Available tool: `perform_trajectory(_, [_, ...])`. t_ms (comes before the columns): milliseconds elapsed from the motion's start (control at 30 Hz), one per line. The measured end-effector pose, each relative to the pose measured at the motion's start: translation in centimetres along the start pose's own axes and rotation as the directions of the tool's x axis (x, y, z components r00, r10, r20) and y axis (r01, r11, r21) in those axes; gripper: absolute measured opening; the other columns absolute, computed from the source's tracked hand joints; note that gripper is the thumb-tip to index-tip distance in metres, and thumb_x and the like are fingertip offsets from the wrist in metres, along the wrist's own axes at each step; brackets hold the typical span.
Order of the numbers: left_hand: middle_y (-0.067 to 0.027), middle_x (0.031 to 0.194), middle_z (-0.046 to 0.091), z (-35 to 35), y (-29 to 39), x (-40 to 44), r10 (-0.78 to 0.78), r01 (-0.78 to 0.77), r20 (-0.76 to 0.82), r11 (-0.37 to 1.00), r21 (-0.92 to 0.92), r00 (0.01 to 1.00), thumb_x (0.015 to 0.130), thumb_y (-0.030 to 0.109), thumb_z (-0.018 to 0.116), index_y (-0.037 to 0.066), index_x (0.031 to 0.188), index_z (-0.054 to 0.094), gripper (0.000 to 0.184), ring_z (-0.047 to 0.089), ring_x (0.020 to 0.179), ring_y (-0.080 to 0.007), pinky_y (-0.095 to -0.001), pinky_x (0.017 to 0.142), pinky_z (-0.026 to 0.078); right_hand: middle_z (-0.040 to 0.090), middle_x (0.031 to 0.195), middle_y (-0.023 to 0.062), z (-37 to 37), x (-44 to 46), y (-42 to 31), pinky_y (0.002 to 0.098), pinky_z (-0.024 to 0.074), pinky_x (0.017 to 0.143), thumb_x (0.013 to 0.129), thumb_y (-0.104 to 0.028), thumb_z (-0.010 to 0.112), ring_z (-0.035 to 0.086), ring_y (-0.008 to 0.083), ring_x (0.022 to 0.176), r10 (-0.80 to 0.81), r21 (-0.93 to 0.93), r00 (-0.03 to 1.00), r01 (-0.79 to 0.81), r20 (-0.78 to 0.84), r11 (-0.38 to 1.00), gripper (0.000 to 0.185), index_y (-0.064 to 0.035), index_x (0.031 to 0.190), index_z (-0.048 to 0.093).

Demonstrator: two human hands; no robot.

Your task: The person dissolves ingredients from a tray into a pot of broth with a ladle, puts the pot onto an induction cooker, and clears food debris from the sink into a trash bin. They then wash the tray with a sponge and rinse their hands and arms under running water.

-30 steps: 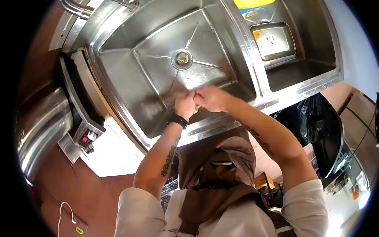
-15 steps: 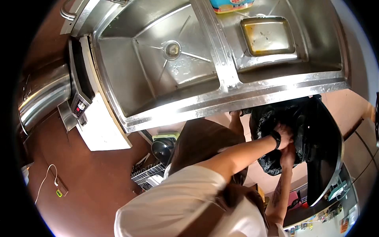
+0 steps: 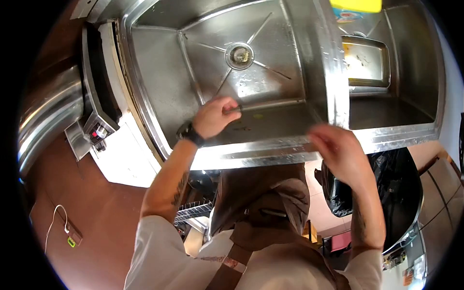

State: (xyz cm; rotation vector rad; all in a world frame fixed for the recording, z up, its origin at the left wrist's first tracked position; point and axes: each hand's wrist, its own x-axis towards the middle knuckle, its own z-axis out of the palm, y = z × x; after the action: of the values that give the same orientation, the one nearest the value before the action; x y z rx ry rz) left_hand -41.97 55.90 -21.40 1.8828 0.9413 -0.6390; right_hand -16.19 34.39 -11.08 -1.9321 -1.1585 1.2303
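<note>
Over the front left part of the large steel sink basin (image 3: 159, 82), my left hand (image 3: 215, 117) has its fingers curled together around a small dark thing that I cannot make out. My right hand (image 3: 333, 145) hangs above the sink's front rim near the divider, blurred, with fingers bent; whether it holds anything is unclear. Small bits of debris (image 3: 242, 129) lie in the basin below and to the right of my left hand. Behind them is the round drain (image 3: 239, 56), with pale scraps in it.
In the right basin stands a metal tray (image 3: 365, 61) with liquid, near a yellow and blue package (image 3: 355, 7). A black bag-lined bin (image 3: 394, 188) is below the rim at right. A wire rack (image 3: 193, 211) is at lower left of the apron.
Half a second ago both hands were down in the black bin bag; now they are apart, back up at the left basin and the front rim. The view has shifted too.
</note>
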Motion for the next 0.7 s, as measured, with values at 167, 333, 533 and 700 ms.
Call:
perform_trajectory(167, [-0.0211,0.124,0.061,3.2,-5.7,3.7,-0.094,0.119,0.454,0.993,-0.027,0.886,0.074,0.064,0.073,0.001,0.13,0.056,0.086,0.059,0.113,-0.0322,-0.0371,0.097,0.046,0.067,0.103,0.0219,14.5,16.7,6.6,0.0434,0.0493,0.092,0.088,-0.029,0.064,0.064,0.0387,0.101,0.34,-0.479,0.687,0.014,0.642,0.878,0.037,0.0004,0.109,0.066])
perform_trajectory(333, [-0.0155,0.097,0.071,6.1,-8.6,7.1,0.105,-0.004,0.422,0.973,-0.233,0.901,0.082,0.04,0.074,0.003,0.102,0.071,0.042,0.065,0.091,-0.0298,-0.0376,0.082,0.05,0.067,0.107,0.0229,20.0,19.5,9.8,0.043,0.0517,0.085,0.081,-0.024,0.068,0.064,0.0385,0.099,0.447,-0.53,0.61,-0.051,0.654,0.846,0.031,0.0018,0.099,0.07])
perform_trajectory(533, [-0.0193,0.083,0.068,4.2,-10.4,7.9,0.113,-0.134,0.475,0.991,0.011,0.873,0.077,0.025,0.075,0.002,0.089,0.071,0.026,0.065,0.079,-0.0344,-0.0397,0.073,0.051,0.067,0.099,0.0219,22.9,22.4,12.5,0.0454,0.0517,0.081,0.08,-0.014,0.063,0.064,0.0384,0.093,0.097,-0.401,0.735,0.251,0.671,0.881,0.02,0.0029,0.089,0.07])
perform_trajectory(700, [-0.0164,0.083,0.069,2.7,-11.5,6.9,0.015,-0.025,0.517,1.0,0.013,0.856,0.073,0.021,0.075,0.003,0.089,0.07,0.025,0.066,0.08,-0.0334,-0.0416,0.072,0.051,0.068,0.103,0.0171,29.7,22.1,14.7,0.0446,0.0525,0.083,0.088,-0.011,0.051,0.065,0.0365,0.094,-0.182,-0.235,0.715,0.442,0.675,0.866,0.023,0.0005,0.094,0.07])
